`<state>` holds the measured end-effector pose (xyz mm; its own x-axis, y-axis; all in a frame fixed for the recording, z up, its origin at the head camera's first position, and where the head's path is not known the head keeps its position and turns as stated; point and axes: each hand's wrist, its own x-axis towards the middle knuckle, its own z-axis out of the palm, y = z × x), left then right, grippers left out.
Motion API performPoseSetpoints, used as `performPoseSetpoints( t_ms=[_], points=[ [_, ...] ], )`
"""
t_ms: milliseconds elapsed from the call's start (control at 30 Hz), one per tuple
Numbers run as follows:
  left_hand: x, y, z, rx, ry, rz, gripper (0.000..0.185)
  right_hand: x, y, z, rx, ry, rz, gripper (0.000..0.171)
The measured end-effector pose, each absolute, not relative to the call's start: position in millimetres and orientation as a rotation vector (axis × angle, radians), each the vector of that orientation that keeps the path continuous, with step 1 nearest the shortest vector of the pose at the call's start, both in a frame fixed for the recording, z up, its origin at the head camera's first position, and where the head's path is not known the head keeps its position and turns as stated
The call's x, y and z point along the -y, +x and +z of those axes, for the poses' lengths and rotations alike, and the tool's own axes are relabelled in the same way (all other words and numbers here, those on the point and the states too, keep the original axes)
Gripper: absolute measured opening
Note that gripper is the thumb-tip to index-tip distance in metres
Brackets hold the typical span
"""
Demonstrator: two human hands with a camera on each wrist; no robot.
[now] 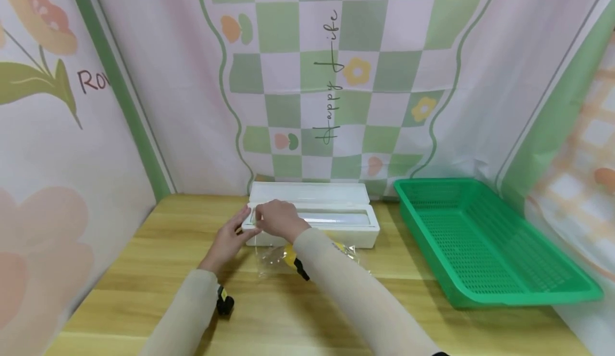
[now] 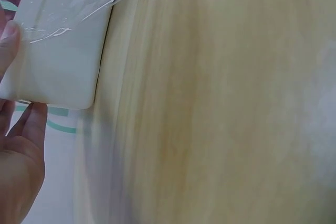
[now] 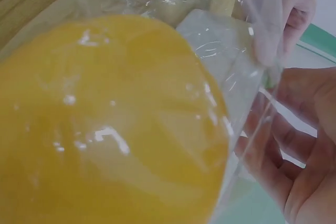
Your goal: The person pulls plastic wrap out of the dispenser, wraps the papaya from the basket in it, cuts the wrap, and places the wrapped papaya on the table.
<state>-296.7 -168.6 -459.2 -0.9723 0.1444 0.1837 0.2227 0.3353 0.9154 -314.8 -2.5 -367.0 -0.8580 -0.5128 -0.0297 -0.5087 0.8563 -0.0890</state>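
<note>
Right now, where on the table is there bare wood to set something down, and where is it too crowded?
Free: the wood between the white film dispenser box and the green basket, and the table's left front, left of the left hand. The basket holds nothing visible. Crowded: in front of the box, where both hands, the right hand, cling film and a yellow object lie.

One dispenser box (image 1: pixel 312 220), one basket (image 1: pixel 485 238), perhaps one fruit (image 3: pixel 105 124).

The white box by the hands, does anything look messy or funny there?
A little. Clear film is pulled out of the white box, whose lid stands open, and lies crinkled over a yellow thing on the table. Both hands, left hand and right hand, are at the box's left end. Nothing looks spilled or broken.
</note>
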Motion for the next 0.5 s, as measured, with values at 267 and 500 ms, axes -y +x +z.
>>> performPoseSetpoints(
  t_ms=[267,500],
  points=[
    [166.2,-294.5,-454.6,2.514,-0.345,-1.740,0.075,-14.5,-318.2,-358.5,-2.863,-0.870,-0.283,0.010],
    [166.1,-293.2,-454.5,2.521,-0.318,-1.733,0.075,-32.9,-319.3,-359.6,-2.821,-0.913,-0.437,0.009]
  ],
)
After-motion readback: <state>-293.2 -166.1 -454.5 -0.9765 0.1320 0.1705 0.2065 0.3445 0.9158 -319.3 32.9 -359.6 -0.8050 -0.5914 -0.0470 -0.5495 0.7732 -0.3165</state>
